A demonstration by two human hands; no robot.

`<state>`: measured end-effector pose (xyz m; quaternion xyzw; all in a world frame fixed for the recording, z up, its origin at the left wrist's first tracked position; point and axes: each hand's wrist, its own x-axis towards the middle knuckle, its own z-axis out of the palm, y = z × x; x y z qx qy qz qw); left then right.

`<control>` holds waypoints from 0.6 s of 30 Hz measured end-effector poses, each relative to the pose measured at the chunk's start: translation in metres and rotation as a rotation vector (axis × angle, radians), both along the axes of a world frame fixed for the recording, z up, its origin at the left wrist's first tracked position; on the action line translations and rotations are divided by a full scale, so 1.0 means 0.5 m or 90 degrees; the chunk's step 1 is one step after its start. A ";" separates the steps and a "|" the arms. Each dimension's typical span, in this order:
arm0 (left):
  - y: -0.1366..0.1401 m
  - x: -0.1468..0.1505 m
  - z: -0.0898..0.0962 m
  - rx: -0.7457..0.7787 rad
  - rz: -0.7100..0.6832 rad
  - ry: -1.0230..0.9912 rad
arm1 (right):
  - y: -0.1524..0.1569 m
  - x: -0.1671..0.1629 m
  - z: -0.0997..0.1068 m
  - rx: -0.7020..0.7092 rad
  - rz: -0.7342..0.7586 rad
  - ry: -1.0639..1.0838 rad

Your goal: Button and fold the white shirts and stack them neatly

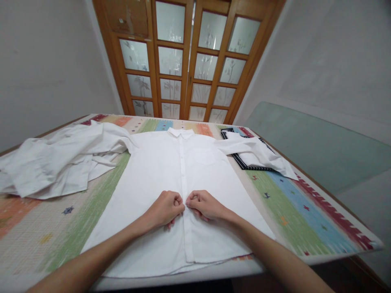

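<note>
A white button-up shirt (152, 171) lies face up and spread flat, its collar at the far end and its hem toward me. Down its middle runs the button placket. My left hand (167, 206) pinches the placket from the left, fingers curled and thumb against the fabric. From the right, my right hand (205, 204) pinches the same spot, its fingertips nearly meeting the left ones. The button between them is too small and hidden to make out. One sleeve (256, 148) stretches out to the right.
Crumpled white cloth (58, 158) is heaped at the left on the table. Under the right sleeve lies a folded black-and-white striped item (244, 162). A colourful striped cover (284, 211) lies over the table. Behind stand wooden doors with glass panes (171, 61).
</note>
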<state>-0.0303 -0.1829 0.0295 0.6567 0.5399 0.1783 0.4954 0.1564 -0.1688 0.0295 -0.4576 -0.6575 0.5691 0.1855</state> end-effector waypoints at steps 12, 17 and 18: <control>0.012 -0.022 0.015 0.369 0.022 0.055 | -0.025 -0.005 0.000 0.498 0.077 -0.365; 0.018 -0.030 -0.010 0.504 -0.078 0.111 | -0.038 -0.018 -0.008 0.670 0.268 -0.552; 0.019 -0.032 -0.015 0.520 -0.099 0.119 | -0.039 -0.017 -0.008 0.691 0.298 -0.554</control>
